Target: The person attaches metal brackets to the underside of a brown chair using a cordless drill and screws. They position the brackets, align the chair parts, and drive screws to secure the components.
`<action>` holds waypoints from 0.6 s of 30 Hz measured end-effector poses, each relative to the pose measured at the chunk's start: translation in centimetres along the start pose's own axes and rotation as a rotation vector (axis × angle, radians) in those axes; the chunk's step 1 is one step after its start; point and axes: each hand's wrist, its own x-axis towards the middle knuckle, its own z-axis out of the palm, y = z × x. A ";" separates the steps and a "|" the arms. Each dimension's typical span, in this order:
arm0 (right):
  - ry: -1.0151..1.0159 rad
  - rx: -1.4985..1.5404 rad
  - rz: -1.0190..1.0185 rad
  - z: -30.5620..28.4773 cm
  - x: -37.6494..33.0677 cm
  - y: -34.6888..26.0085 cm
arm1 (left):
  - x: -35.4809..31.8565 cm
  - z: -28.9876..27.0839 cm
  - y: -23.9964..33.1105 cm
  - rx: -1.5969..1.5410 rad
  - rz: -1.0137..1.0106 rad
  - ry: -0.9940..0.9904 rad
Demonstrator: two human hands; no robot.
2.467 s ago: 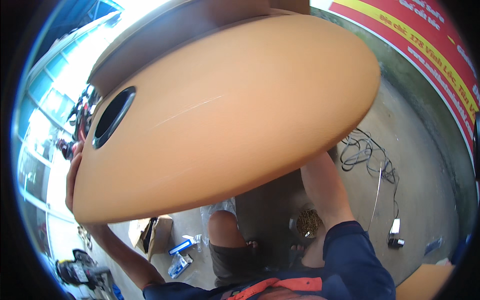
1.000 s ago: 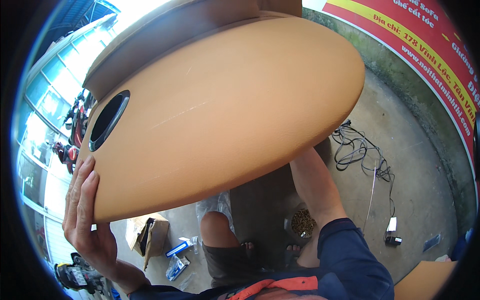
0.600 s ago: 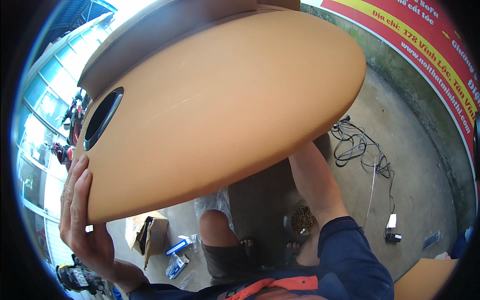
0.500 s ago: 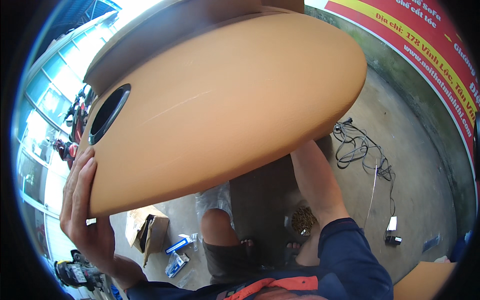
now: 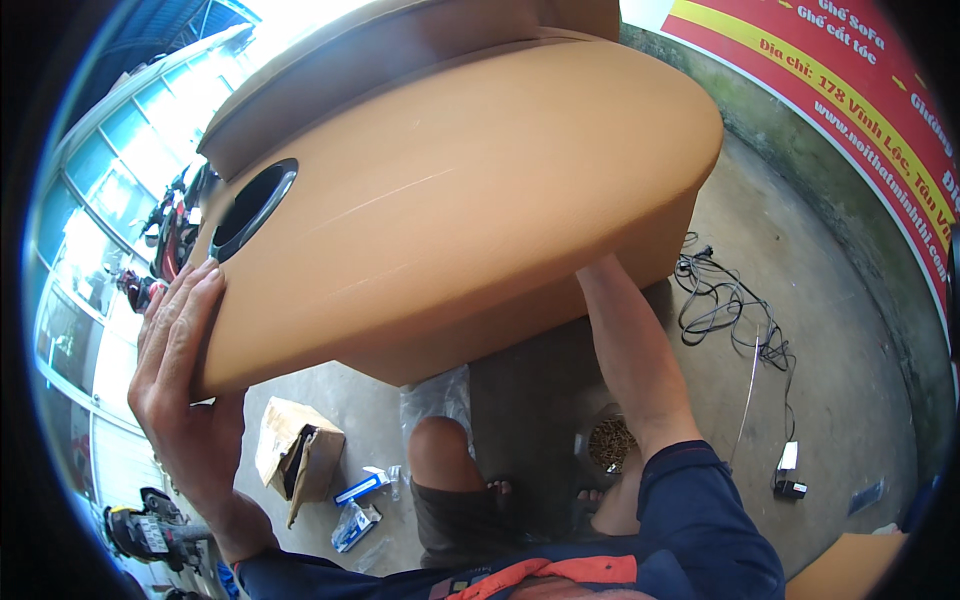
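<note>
A large tan leather-look upholstered panel (image 5: 470,190), like a sofa armrest with one rounded end, stretches across the view above my knees. Near its left end sits a dark oval cup holder (image 5: 255,208), and pale scuff lines run along its face. My left hand (image 5: 180,345) grips the left edge, fingers over the top just below the cup holder. Under the front rim reaches my right forearm; the wrist (image 5: 600,275) goes out of sight there, so those fingers are hidden. A tan upholstered base (image 5: 480,335) shows beneath the panel.
An open cardboard box (image 5: 312,450) and small blue-and-white packets (image 5: 358,525) lie on the floor at left. Between my feet stands a container of screws (image 5: 610,443). A tangled black cable (image 5: 715,290) lies at right. Another tan piece (image 5: 850,570) shows at lower right.
The panel's left end appears higher and further right, and more of the base shows under its rim. My left hand stays on the edge; my right hand remains beneath it.
</note>
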 end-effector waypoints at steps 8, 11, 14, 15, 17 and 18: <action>0.017 -0.036 0.014 -0.7 0.8 -0.6 | -1.8 -1.8 -1.5 0.053 -0.032 0.026; 0.013 -0.026 0.018 -0.2 0.6 -1.3 | -2.0 -2.2 -0.8 -0.011 -0.031 0.038; 0.013 -0.045 0.026 -0.5 0.7 -0.9 | 0.6 -1.5 1.0 -0.052 0.031 -0.021; 0.024 -0.068 0.019 -0.8 1.1 -0.3 | 1.6 -0.7 1.3 -0.060 0.076 0.009; 0.033 -0.050 0.017 0.3 1.6 -0.7 | 1.6 -0.7 0.8 -0.057 0.072 0.048; 0.035 -0.049 0.012 0.9 1.7 -1.0 | 1.5 -0.4 0.3 -0.070 0.075 0.071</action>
